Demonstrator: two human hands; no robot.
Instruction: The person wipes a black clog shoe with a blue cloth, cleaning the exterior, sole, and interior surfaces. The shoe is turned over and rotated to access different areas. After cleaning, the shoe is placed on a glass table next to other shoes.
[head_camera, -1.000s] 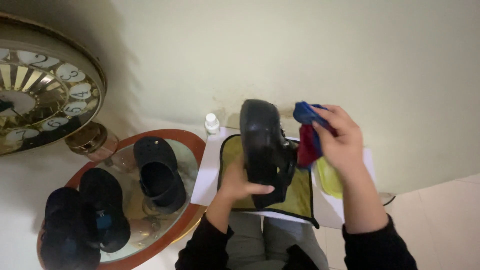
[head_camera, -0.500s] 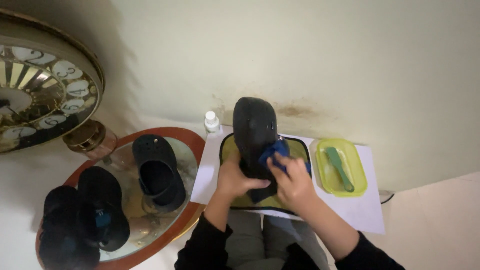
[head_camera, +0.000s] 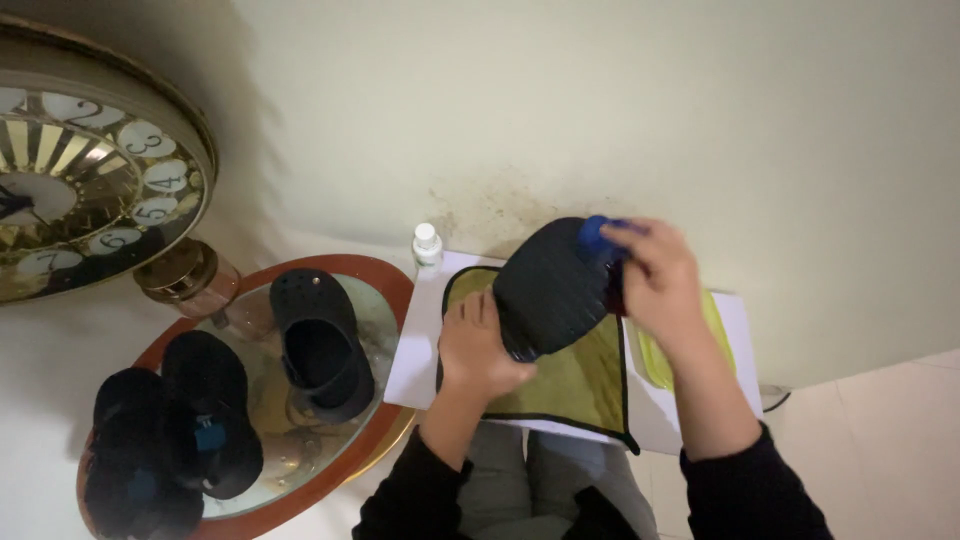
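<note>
A black clog (head_camera: 555, 285) is held sole up over a yellow-green cloth (head_camera: 585, 380) with a dark border. My left hand (head_camera: 478, 345) grips its near end from below. Against the far end of the sole, my right hand (head_camera: 660, 285) presses a blue rag (head_camera: 597, 237). Under the cloth lies a white sheet (head_camera: 420, 345). My right forearm hides most of a yellow-green tray (head_camera: 715, 325) on the right of that sheet.
A small white bottle (head_camera: 427, 243) stands at the sheet's far left corner. To the left, a round glass table with a reddish rim (head_camera: 330, 470) bears three more black clogs (head_camera: 318, 340). A large clock (head_camera: 80, 185) and a brass-coloured jar (head_camera: 185, 275) sit beyond it.
The right hand, raised at the right with the rag a second ago, came down onto the sole and has since slid to the clog's far end. The clog has tilted to the right.
</note>
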